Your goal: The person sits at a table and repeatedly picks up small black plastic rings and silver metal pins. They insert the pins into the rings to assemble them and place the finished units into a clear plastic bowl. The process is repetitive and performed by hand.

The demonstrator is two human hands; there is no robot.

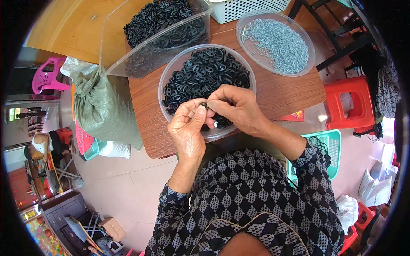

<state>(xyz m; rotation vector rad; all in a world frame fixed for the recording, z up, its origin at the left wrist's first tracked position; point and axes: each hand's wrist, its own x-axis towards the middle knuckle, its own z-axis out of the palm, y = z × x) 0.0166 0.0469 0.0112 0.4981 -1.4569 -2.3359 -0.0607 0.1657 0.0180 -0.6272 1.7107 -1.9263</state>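
Over the near side of a round clear tub (164, 91), my two hands meet fingertip to fingertip. My left hand (188, 123) pinches a small black plastic piece (204, 104) between thumb and forefinger. Against it, my right hand (241, 112) is closed in a pinch; anything between its fingertips is hidden. The tub is heaped with black oval plastic pieces (200, 74) that have holes through them. A silver-coloured band (215, 124) shows on a finger below the pinch. To the far right, a shallow clear tray (311, 51) carries a pile of small silvery screws (279, 45).
Behind the tub, a clear rectangular bin (147, 42) contains more black pieces on the brown wooden table (290, 96). A tied green sack (104, 109) leans at its left. On the right are a red stool (348, 104) and a turquoise basket (335, 155). Another person (41, 143) sits far left.
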